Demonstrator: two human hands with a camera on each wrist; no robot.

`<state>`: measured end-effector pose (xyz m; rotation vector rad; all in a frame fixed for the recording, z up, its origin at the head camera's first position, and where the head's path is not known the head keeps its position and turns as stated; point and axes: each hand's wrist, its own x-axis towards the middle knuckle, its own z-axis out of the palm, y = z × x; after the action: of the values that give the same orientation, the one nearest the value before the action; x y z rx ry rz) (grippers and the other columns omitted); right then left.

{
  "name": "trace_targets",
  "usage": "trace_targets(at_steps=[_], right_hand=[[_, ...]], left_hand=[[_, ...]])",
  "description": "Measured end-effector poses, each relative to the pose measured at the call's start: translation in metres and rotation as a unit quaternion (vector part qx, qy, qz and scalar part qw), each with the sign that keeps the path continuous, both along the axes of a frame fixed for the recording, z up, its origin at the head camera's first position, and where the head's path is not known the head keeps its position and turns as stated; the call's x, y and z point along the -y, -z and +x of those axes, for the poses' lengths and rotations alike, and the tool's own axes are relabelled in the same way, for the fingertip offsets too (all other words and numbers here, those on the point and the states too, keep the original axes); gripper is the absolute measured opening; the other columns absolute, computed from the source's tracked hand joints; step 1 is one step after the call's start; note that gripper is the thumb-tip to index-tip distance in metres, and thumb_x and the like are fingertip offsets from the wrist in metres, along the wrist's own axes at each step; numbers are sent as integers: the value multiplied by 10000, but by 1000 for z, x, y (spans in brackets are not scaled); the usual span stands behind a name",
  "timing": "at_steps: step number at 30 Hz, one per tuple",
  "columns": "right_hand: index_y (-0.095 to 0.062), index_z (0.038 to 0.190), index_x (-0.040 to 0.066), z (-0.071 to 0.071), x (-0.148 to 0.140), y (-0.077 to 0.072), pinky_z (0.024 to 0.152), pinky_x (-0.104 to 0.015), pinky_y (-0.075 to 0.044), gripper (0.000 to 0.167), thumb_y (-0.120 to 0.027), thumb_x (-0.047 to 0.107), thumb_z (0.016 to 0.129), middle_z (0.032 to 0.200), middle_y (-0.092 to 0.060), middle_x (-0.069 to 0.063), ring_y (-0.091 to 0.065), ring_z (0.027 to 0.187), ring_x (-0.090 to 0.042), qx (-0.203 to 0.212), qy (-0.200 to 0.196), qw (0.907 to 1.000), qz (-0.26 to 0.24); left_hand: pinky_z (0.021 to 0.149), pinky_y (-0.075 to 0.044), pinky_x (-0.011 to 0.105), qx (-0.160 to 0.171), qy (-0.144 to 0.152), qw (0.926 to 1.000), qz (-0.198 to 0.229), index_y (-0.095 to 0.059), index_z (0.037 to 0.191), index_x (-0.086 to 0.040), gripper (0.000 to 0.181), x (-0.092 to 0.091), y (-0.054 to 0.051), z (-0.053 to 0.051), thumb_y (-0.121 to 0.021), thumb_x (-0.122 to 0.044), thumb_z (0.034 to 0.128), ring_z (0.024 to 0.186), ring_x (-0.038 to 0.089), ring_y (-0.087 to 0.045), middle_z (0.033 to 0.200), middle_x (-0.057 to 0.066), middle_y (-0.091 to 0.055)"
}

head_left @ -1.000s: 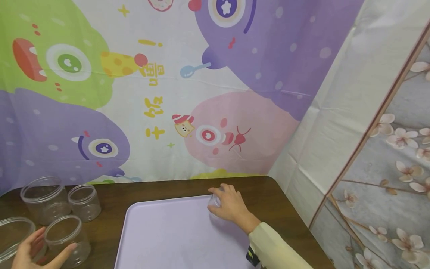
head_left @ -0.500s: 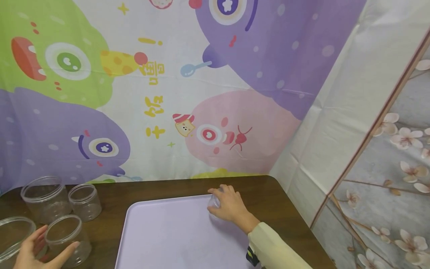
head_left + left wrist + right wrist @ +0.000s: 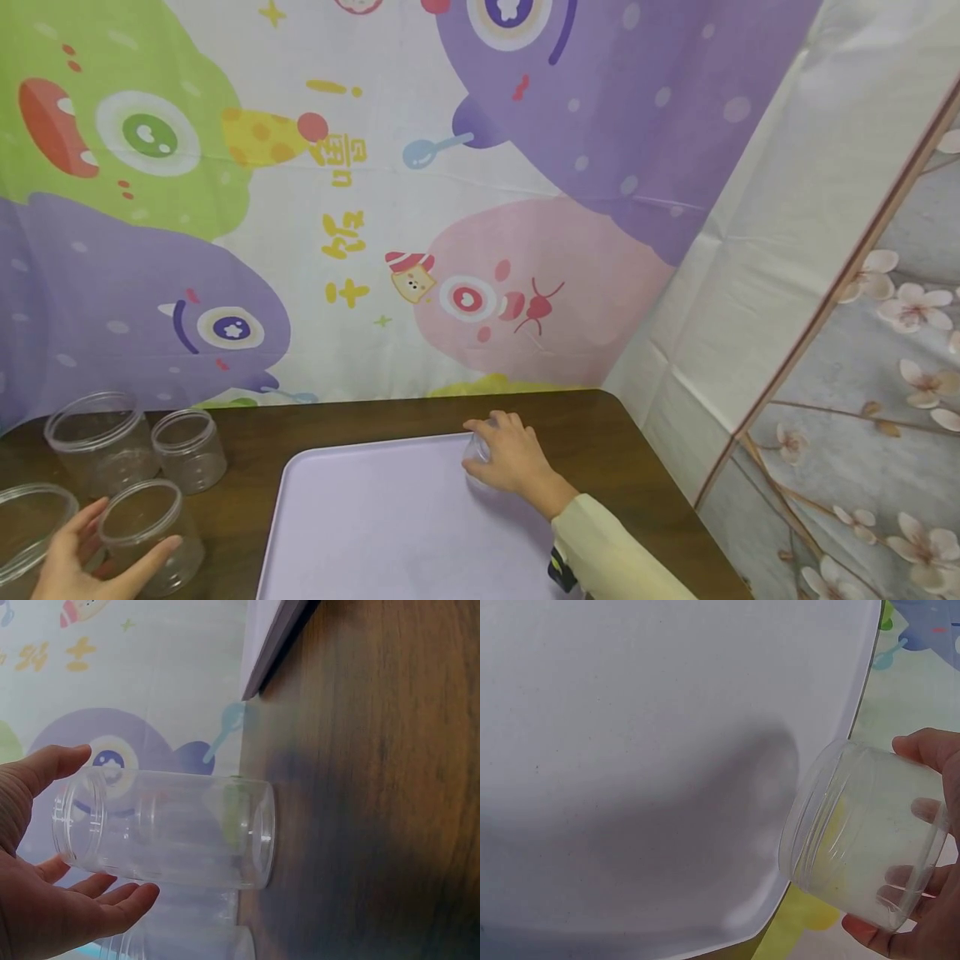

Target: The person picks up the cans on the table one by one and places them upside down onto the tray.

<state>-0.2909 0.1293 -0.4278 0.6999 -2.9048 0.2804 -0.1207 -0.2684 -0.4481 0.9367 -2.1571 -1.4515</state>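
Observation:
My right hand [image 3: 513, 454] grips a small clear jar [image 3: 477, 451] at the back right corner of the lilac tray [image 3: 375, 492]. In the right wrist view that jar [image 3: 870, 832] has its threaded rim against the tray [image 3: 667, 750], base towards the palm of my hand [image 3: 934, 900]. At the front left, my left hand [image 3: 90, 562] stands around an upright clear jar [image 3: 153, 533], thumb on one side, fingers on the other. The left wrist view shows the thumb of this hand [image 3: 37, 855] slightly off the jar [image 3: 172, 829]; finger contact is unclear.
A large jar [image 3: 101, 454] and a smaller one [image 3: 191, 458] stand behind the left hand. Another wide jar [image 3: 33, 521] is at the far left. Brown table [image 3: 247, 442] borders the tray; a patterned cloth [image 3: 337, 350] hangs behind it.
The head view has shifted slightly. My left thumb has moved a little to the right across the jar's front; the right hand and its jar hold nearly the same place.

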Motion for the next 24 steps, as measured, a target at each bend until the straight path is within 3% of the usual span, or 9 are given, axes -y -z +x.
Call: trace_targets(at_steps=[5, 8, 12, 14, 16, 18, 21, 23, 24], right_hand=[[-552, 1262, 271, -2, 0, 1, 864, -511, -444, 505, -636, 455, 799, 1322, -493, -165, -453, 1211, -331, 27, 29, 10000, 3], [-551, 1264, 273, -3, -1, 2, 866, -511, -443, 502, -628, 455, 802, 1324, -492, -167, -452, 1212, -331, 32, 47, 10000, 9], [-545, 1271, 273, -4, -1, 3, 871, -514, -442, 505, -622, 457, 807, 1330, -486, -164, -446, 1218, -329, 43, 46, 10000, 30], [-542, 1275, 271, -5, -1, 3, 874, -516, -441, 507, -620, 456, 810, 1333, -482, -163, -441, 1222, -327, 65, 43, 10000, 44], [-540, 1278, 269, -5, -1, 3, 878, -519, -440, 507, -618, 456, 813, 1337, -480, -166, -439, 1225, -328, 102, 39, 9999, 65], [-537, 1282, 268, -6, 0, 4, 883, -522, -438, 508, -614, 457, 816, 1341, -477, -166, -436, 1229, -326, 147, 38, 9998, 93], [-534, 1287, 267, -6, 0, 5, 896, -528, -434, 510, -612, 458, 820, 1349, -472, -164, -430, 1236, -324, 220, 44, 9997, 127], [-535, 1287, 266, -6, 1, 5, 900, -531, -431, 510, -613, 453, 820, 1351, -469, -163, -427, 1237, -323, 253, 51, 9996, 125], [-535, 1288, 266, -6, 1, 5, 903, -531, -429, 509, -613, 452, 821, 1352, -468, -163, -426, 1238, -323, 269, 58, 9995, 120]], left_hand=[[1101, -293, 158, -21, -30, 10000, -11, -184, 1494, -123, 990, 3, 8, -3, -807, -248, 734, 1379, 406, -252, 1531, 193, -191], [880, -394, 37, -32, 8, 10000, -55, -139, 1500, -125, 1042, 6, 8, -4, -820, -232, 718, 1344, 315, -353, 1487, 201, -290], [602, -275, -18, -35, 121, 9999, -100, -87, 1504, -121, 1096, 10, 8, -5, -831, -215, 704, 1295, 312, -394, 1436, 222, -356], [608, -274, -25, 13, 134, 9995, -293, -94, 1505, -134, 1095, 13, 16, -7, -831, -252, 704, 1265, 201, -430, 1443, 242, -347], [810, -388, 35, -67, 212, 9993, -301, -83, 1507, -144, 1097, 17, 22, -9, -827, -266, 710, 1296, 246, -410, 1468, 259, -308], [837, -391, 47, 42, 158, 9990, -413, -97, 1506, -161, 1096, 18, 27, -10, -829, -301, 703, 1281, 171, -413, 1467, 255, -314], [1090, -379, 345, 2, 196, 9997, -129, -76, 1508, -150, 1084, 13, 20, -9, -814, -279, 725, 1366, 342, -308, 1499, 261, -236], [1111, -354, 332, 73, 128, 9999, -44, -84, 1508, -148, 1070, 9, 14, -8, -809, -273, 732, 1373, 365, -291, 1506, 257, -218], [1131, -302, 450, 14, 143, 9999, 66, -79, 1508, -137, 1062, 6, 10, -7, -803, -251, 740, 1365, 423, -267, 1512, 257, -193]])
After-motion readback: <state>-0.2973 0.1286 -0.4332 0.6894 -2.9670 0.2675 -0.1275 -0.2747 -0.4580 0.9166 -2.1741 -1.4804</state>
